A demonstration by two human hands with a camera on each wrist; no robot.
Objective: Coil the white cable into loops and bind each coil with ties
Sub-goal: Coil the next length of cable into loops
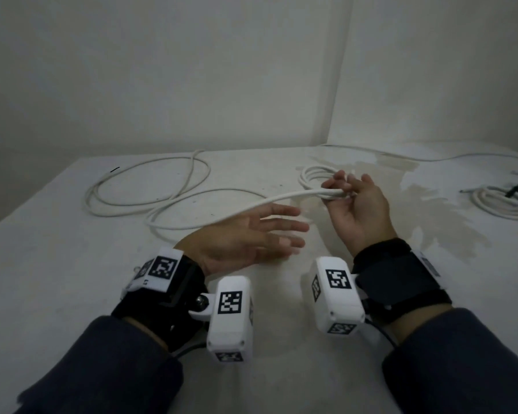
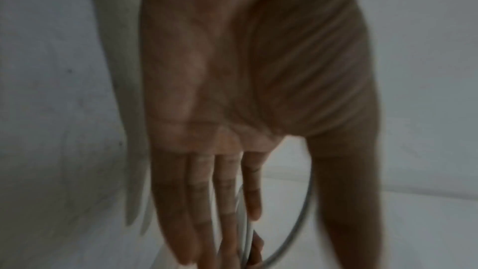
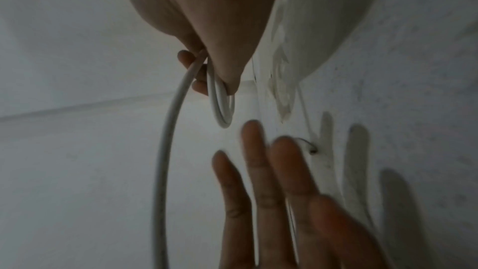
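Head view: your right hand [image 1: 358,209] is pinching a small coil of the white cable [image 1: 317,182] above the table [image 1: 57,264] toward its far right; your left hand [image 1: 245,237] is hovering, fingers straight. A bound coil [image 1: 503,201] is lying by the right edge.

Left wrist: fingers [image 2: 201,201] together, blurred.

Right wrist: your thumb is clamping loops.

Dim, flat, grey light; soft finger shadows on the table [image 3: 413,109]; wrist views blurred; wide-angle bending at edges.

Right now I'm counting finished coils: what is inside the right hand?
The right hand grips a small coil of the white cable. Its fingers cover part of the loops, so their count and any tie cannot be seen.
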